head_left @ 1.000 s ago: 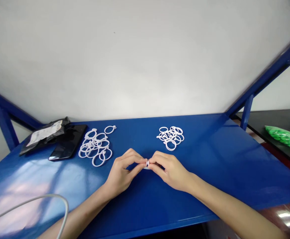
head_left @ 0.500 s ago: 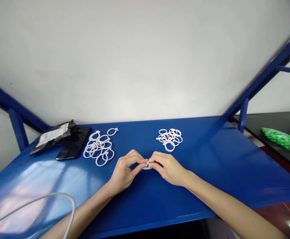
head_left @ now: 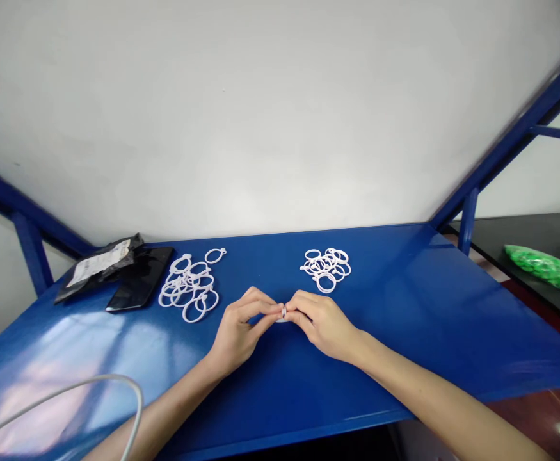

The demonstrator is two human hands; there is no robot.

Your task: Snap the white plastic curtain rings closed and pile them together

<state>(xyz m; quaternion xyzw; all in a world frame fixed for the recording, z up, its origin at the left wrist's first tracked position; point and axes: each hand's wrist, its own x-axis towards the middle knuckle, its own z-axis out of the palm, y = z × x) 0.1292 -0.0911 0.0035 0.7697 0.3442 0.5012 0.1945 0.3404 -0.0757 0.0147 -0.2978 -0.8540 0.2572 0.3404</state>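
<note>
My left hand (head_left: pixel 239 330) and my right hand (head_left: pixel 322 322) meet at the middle of the blue table (head_left: pixel 428 320). Both pinch one small white plastic ring (head_left: pixel 283 313) between thumb and fingertips, just above the tabletop. Most of that ring is hidden by my fingers. A loose pile of larger white rings with small loops (head_left: pixel 189 285) lies to the left, beyond my left hand. A tighter heap of white rings (head_left: pixel 326 266) lies behind my right hand.
A black phone (head_left: pixel 138 282) and a black plastic bag with a white label (head_left: pixel 100 262) lie at the far left. A grey cable (head_left: pixel 68 394) curves over the near left corner. A green bag (head_left: pixel 543 266) rests on a dark bench at right. Blue frame struts rise on both sides.
The view has shifted slightly. My hands keep the same pinch on the ring, with only small finger movement.
</note>
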